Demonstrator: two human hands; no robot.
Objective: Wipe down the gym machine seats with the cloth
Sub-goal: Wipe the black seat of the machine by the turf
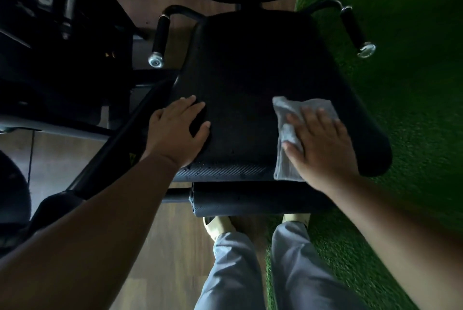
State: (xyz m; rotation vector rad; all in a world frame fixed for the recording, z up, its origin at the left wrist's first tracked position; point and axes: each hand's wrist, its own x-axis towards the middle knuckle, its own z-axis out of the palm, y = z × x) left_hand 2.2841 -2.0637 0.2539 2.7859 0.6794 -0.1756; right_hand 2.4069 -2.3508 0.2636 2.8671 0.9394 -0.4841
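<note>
— What is the big thing the person leans over?

— One wide black padded seat (pixel 253 99) of a gym machine, firm and fixed to its frame; it looks heavy and will not shift under a push. Two black foam-gripped handles with metal end caps flank it, one on the left (pixel 160 36) and one on the right (pixel 357 31).

— And the hands?

— Two. The left hand (pixel 175 132) lies flat on the seat's near left corner, fingers straight and spread, holding nothing. The right hand (pixel 323 144) presses flat, fingers straight, on one small grey folded cloth (pixel 288 132) at the seat's near right edge.

— How will that cloth handle?

— Soft, light and limp, I judge; it bunches easily, so a flat palm over its middle suits it best.
</note>
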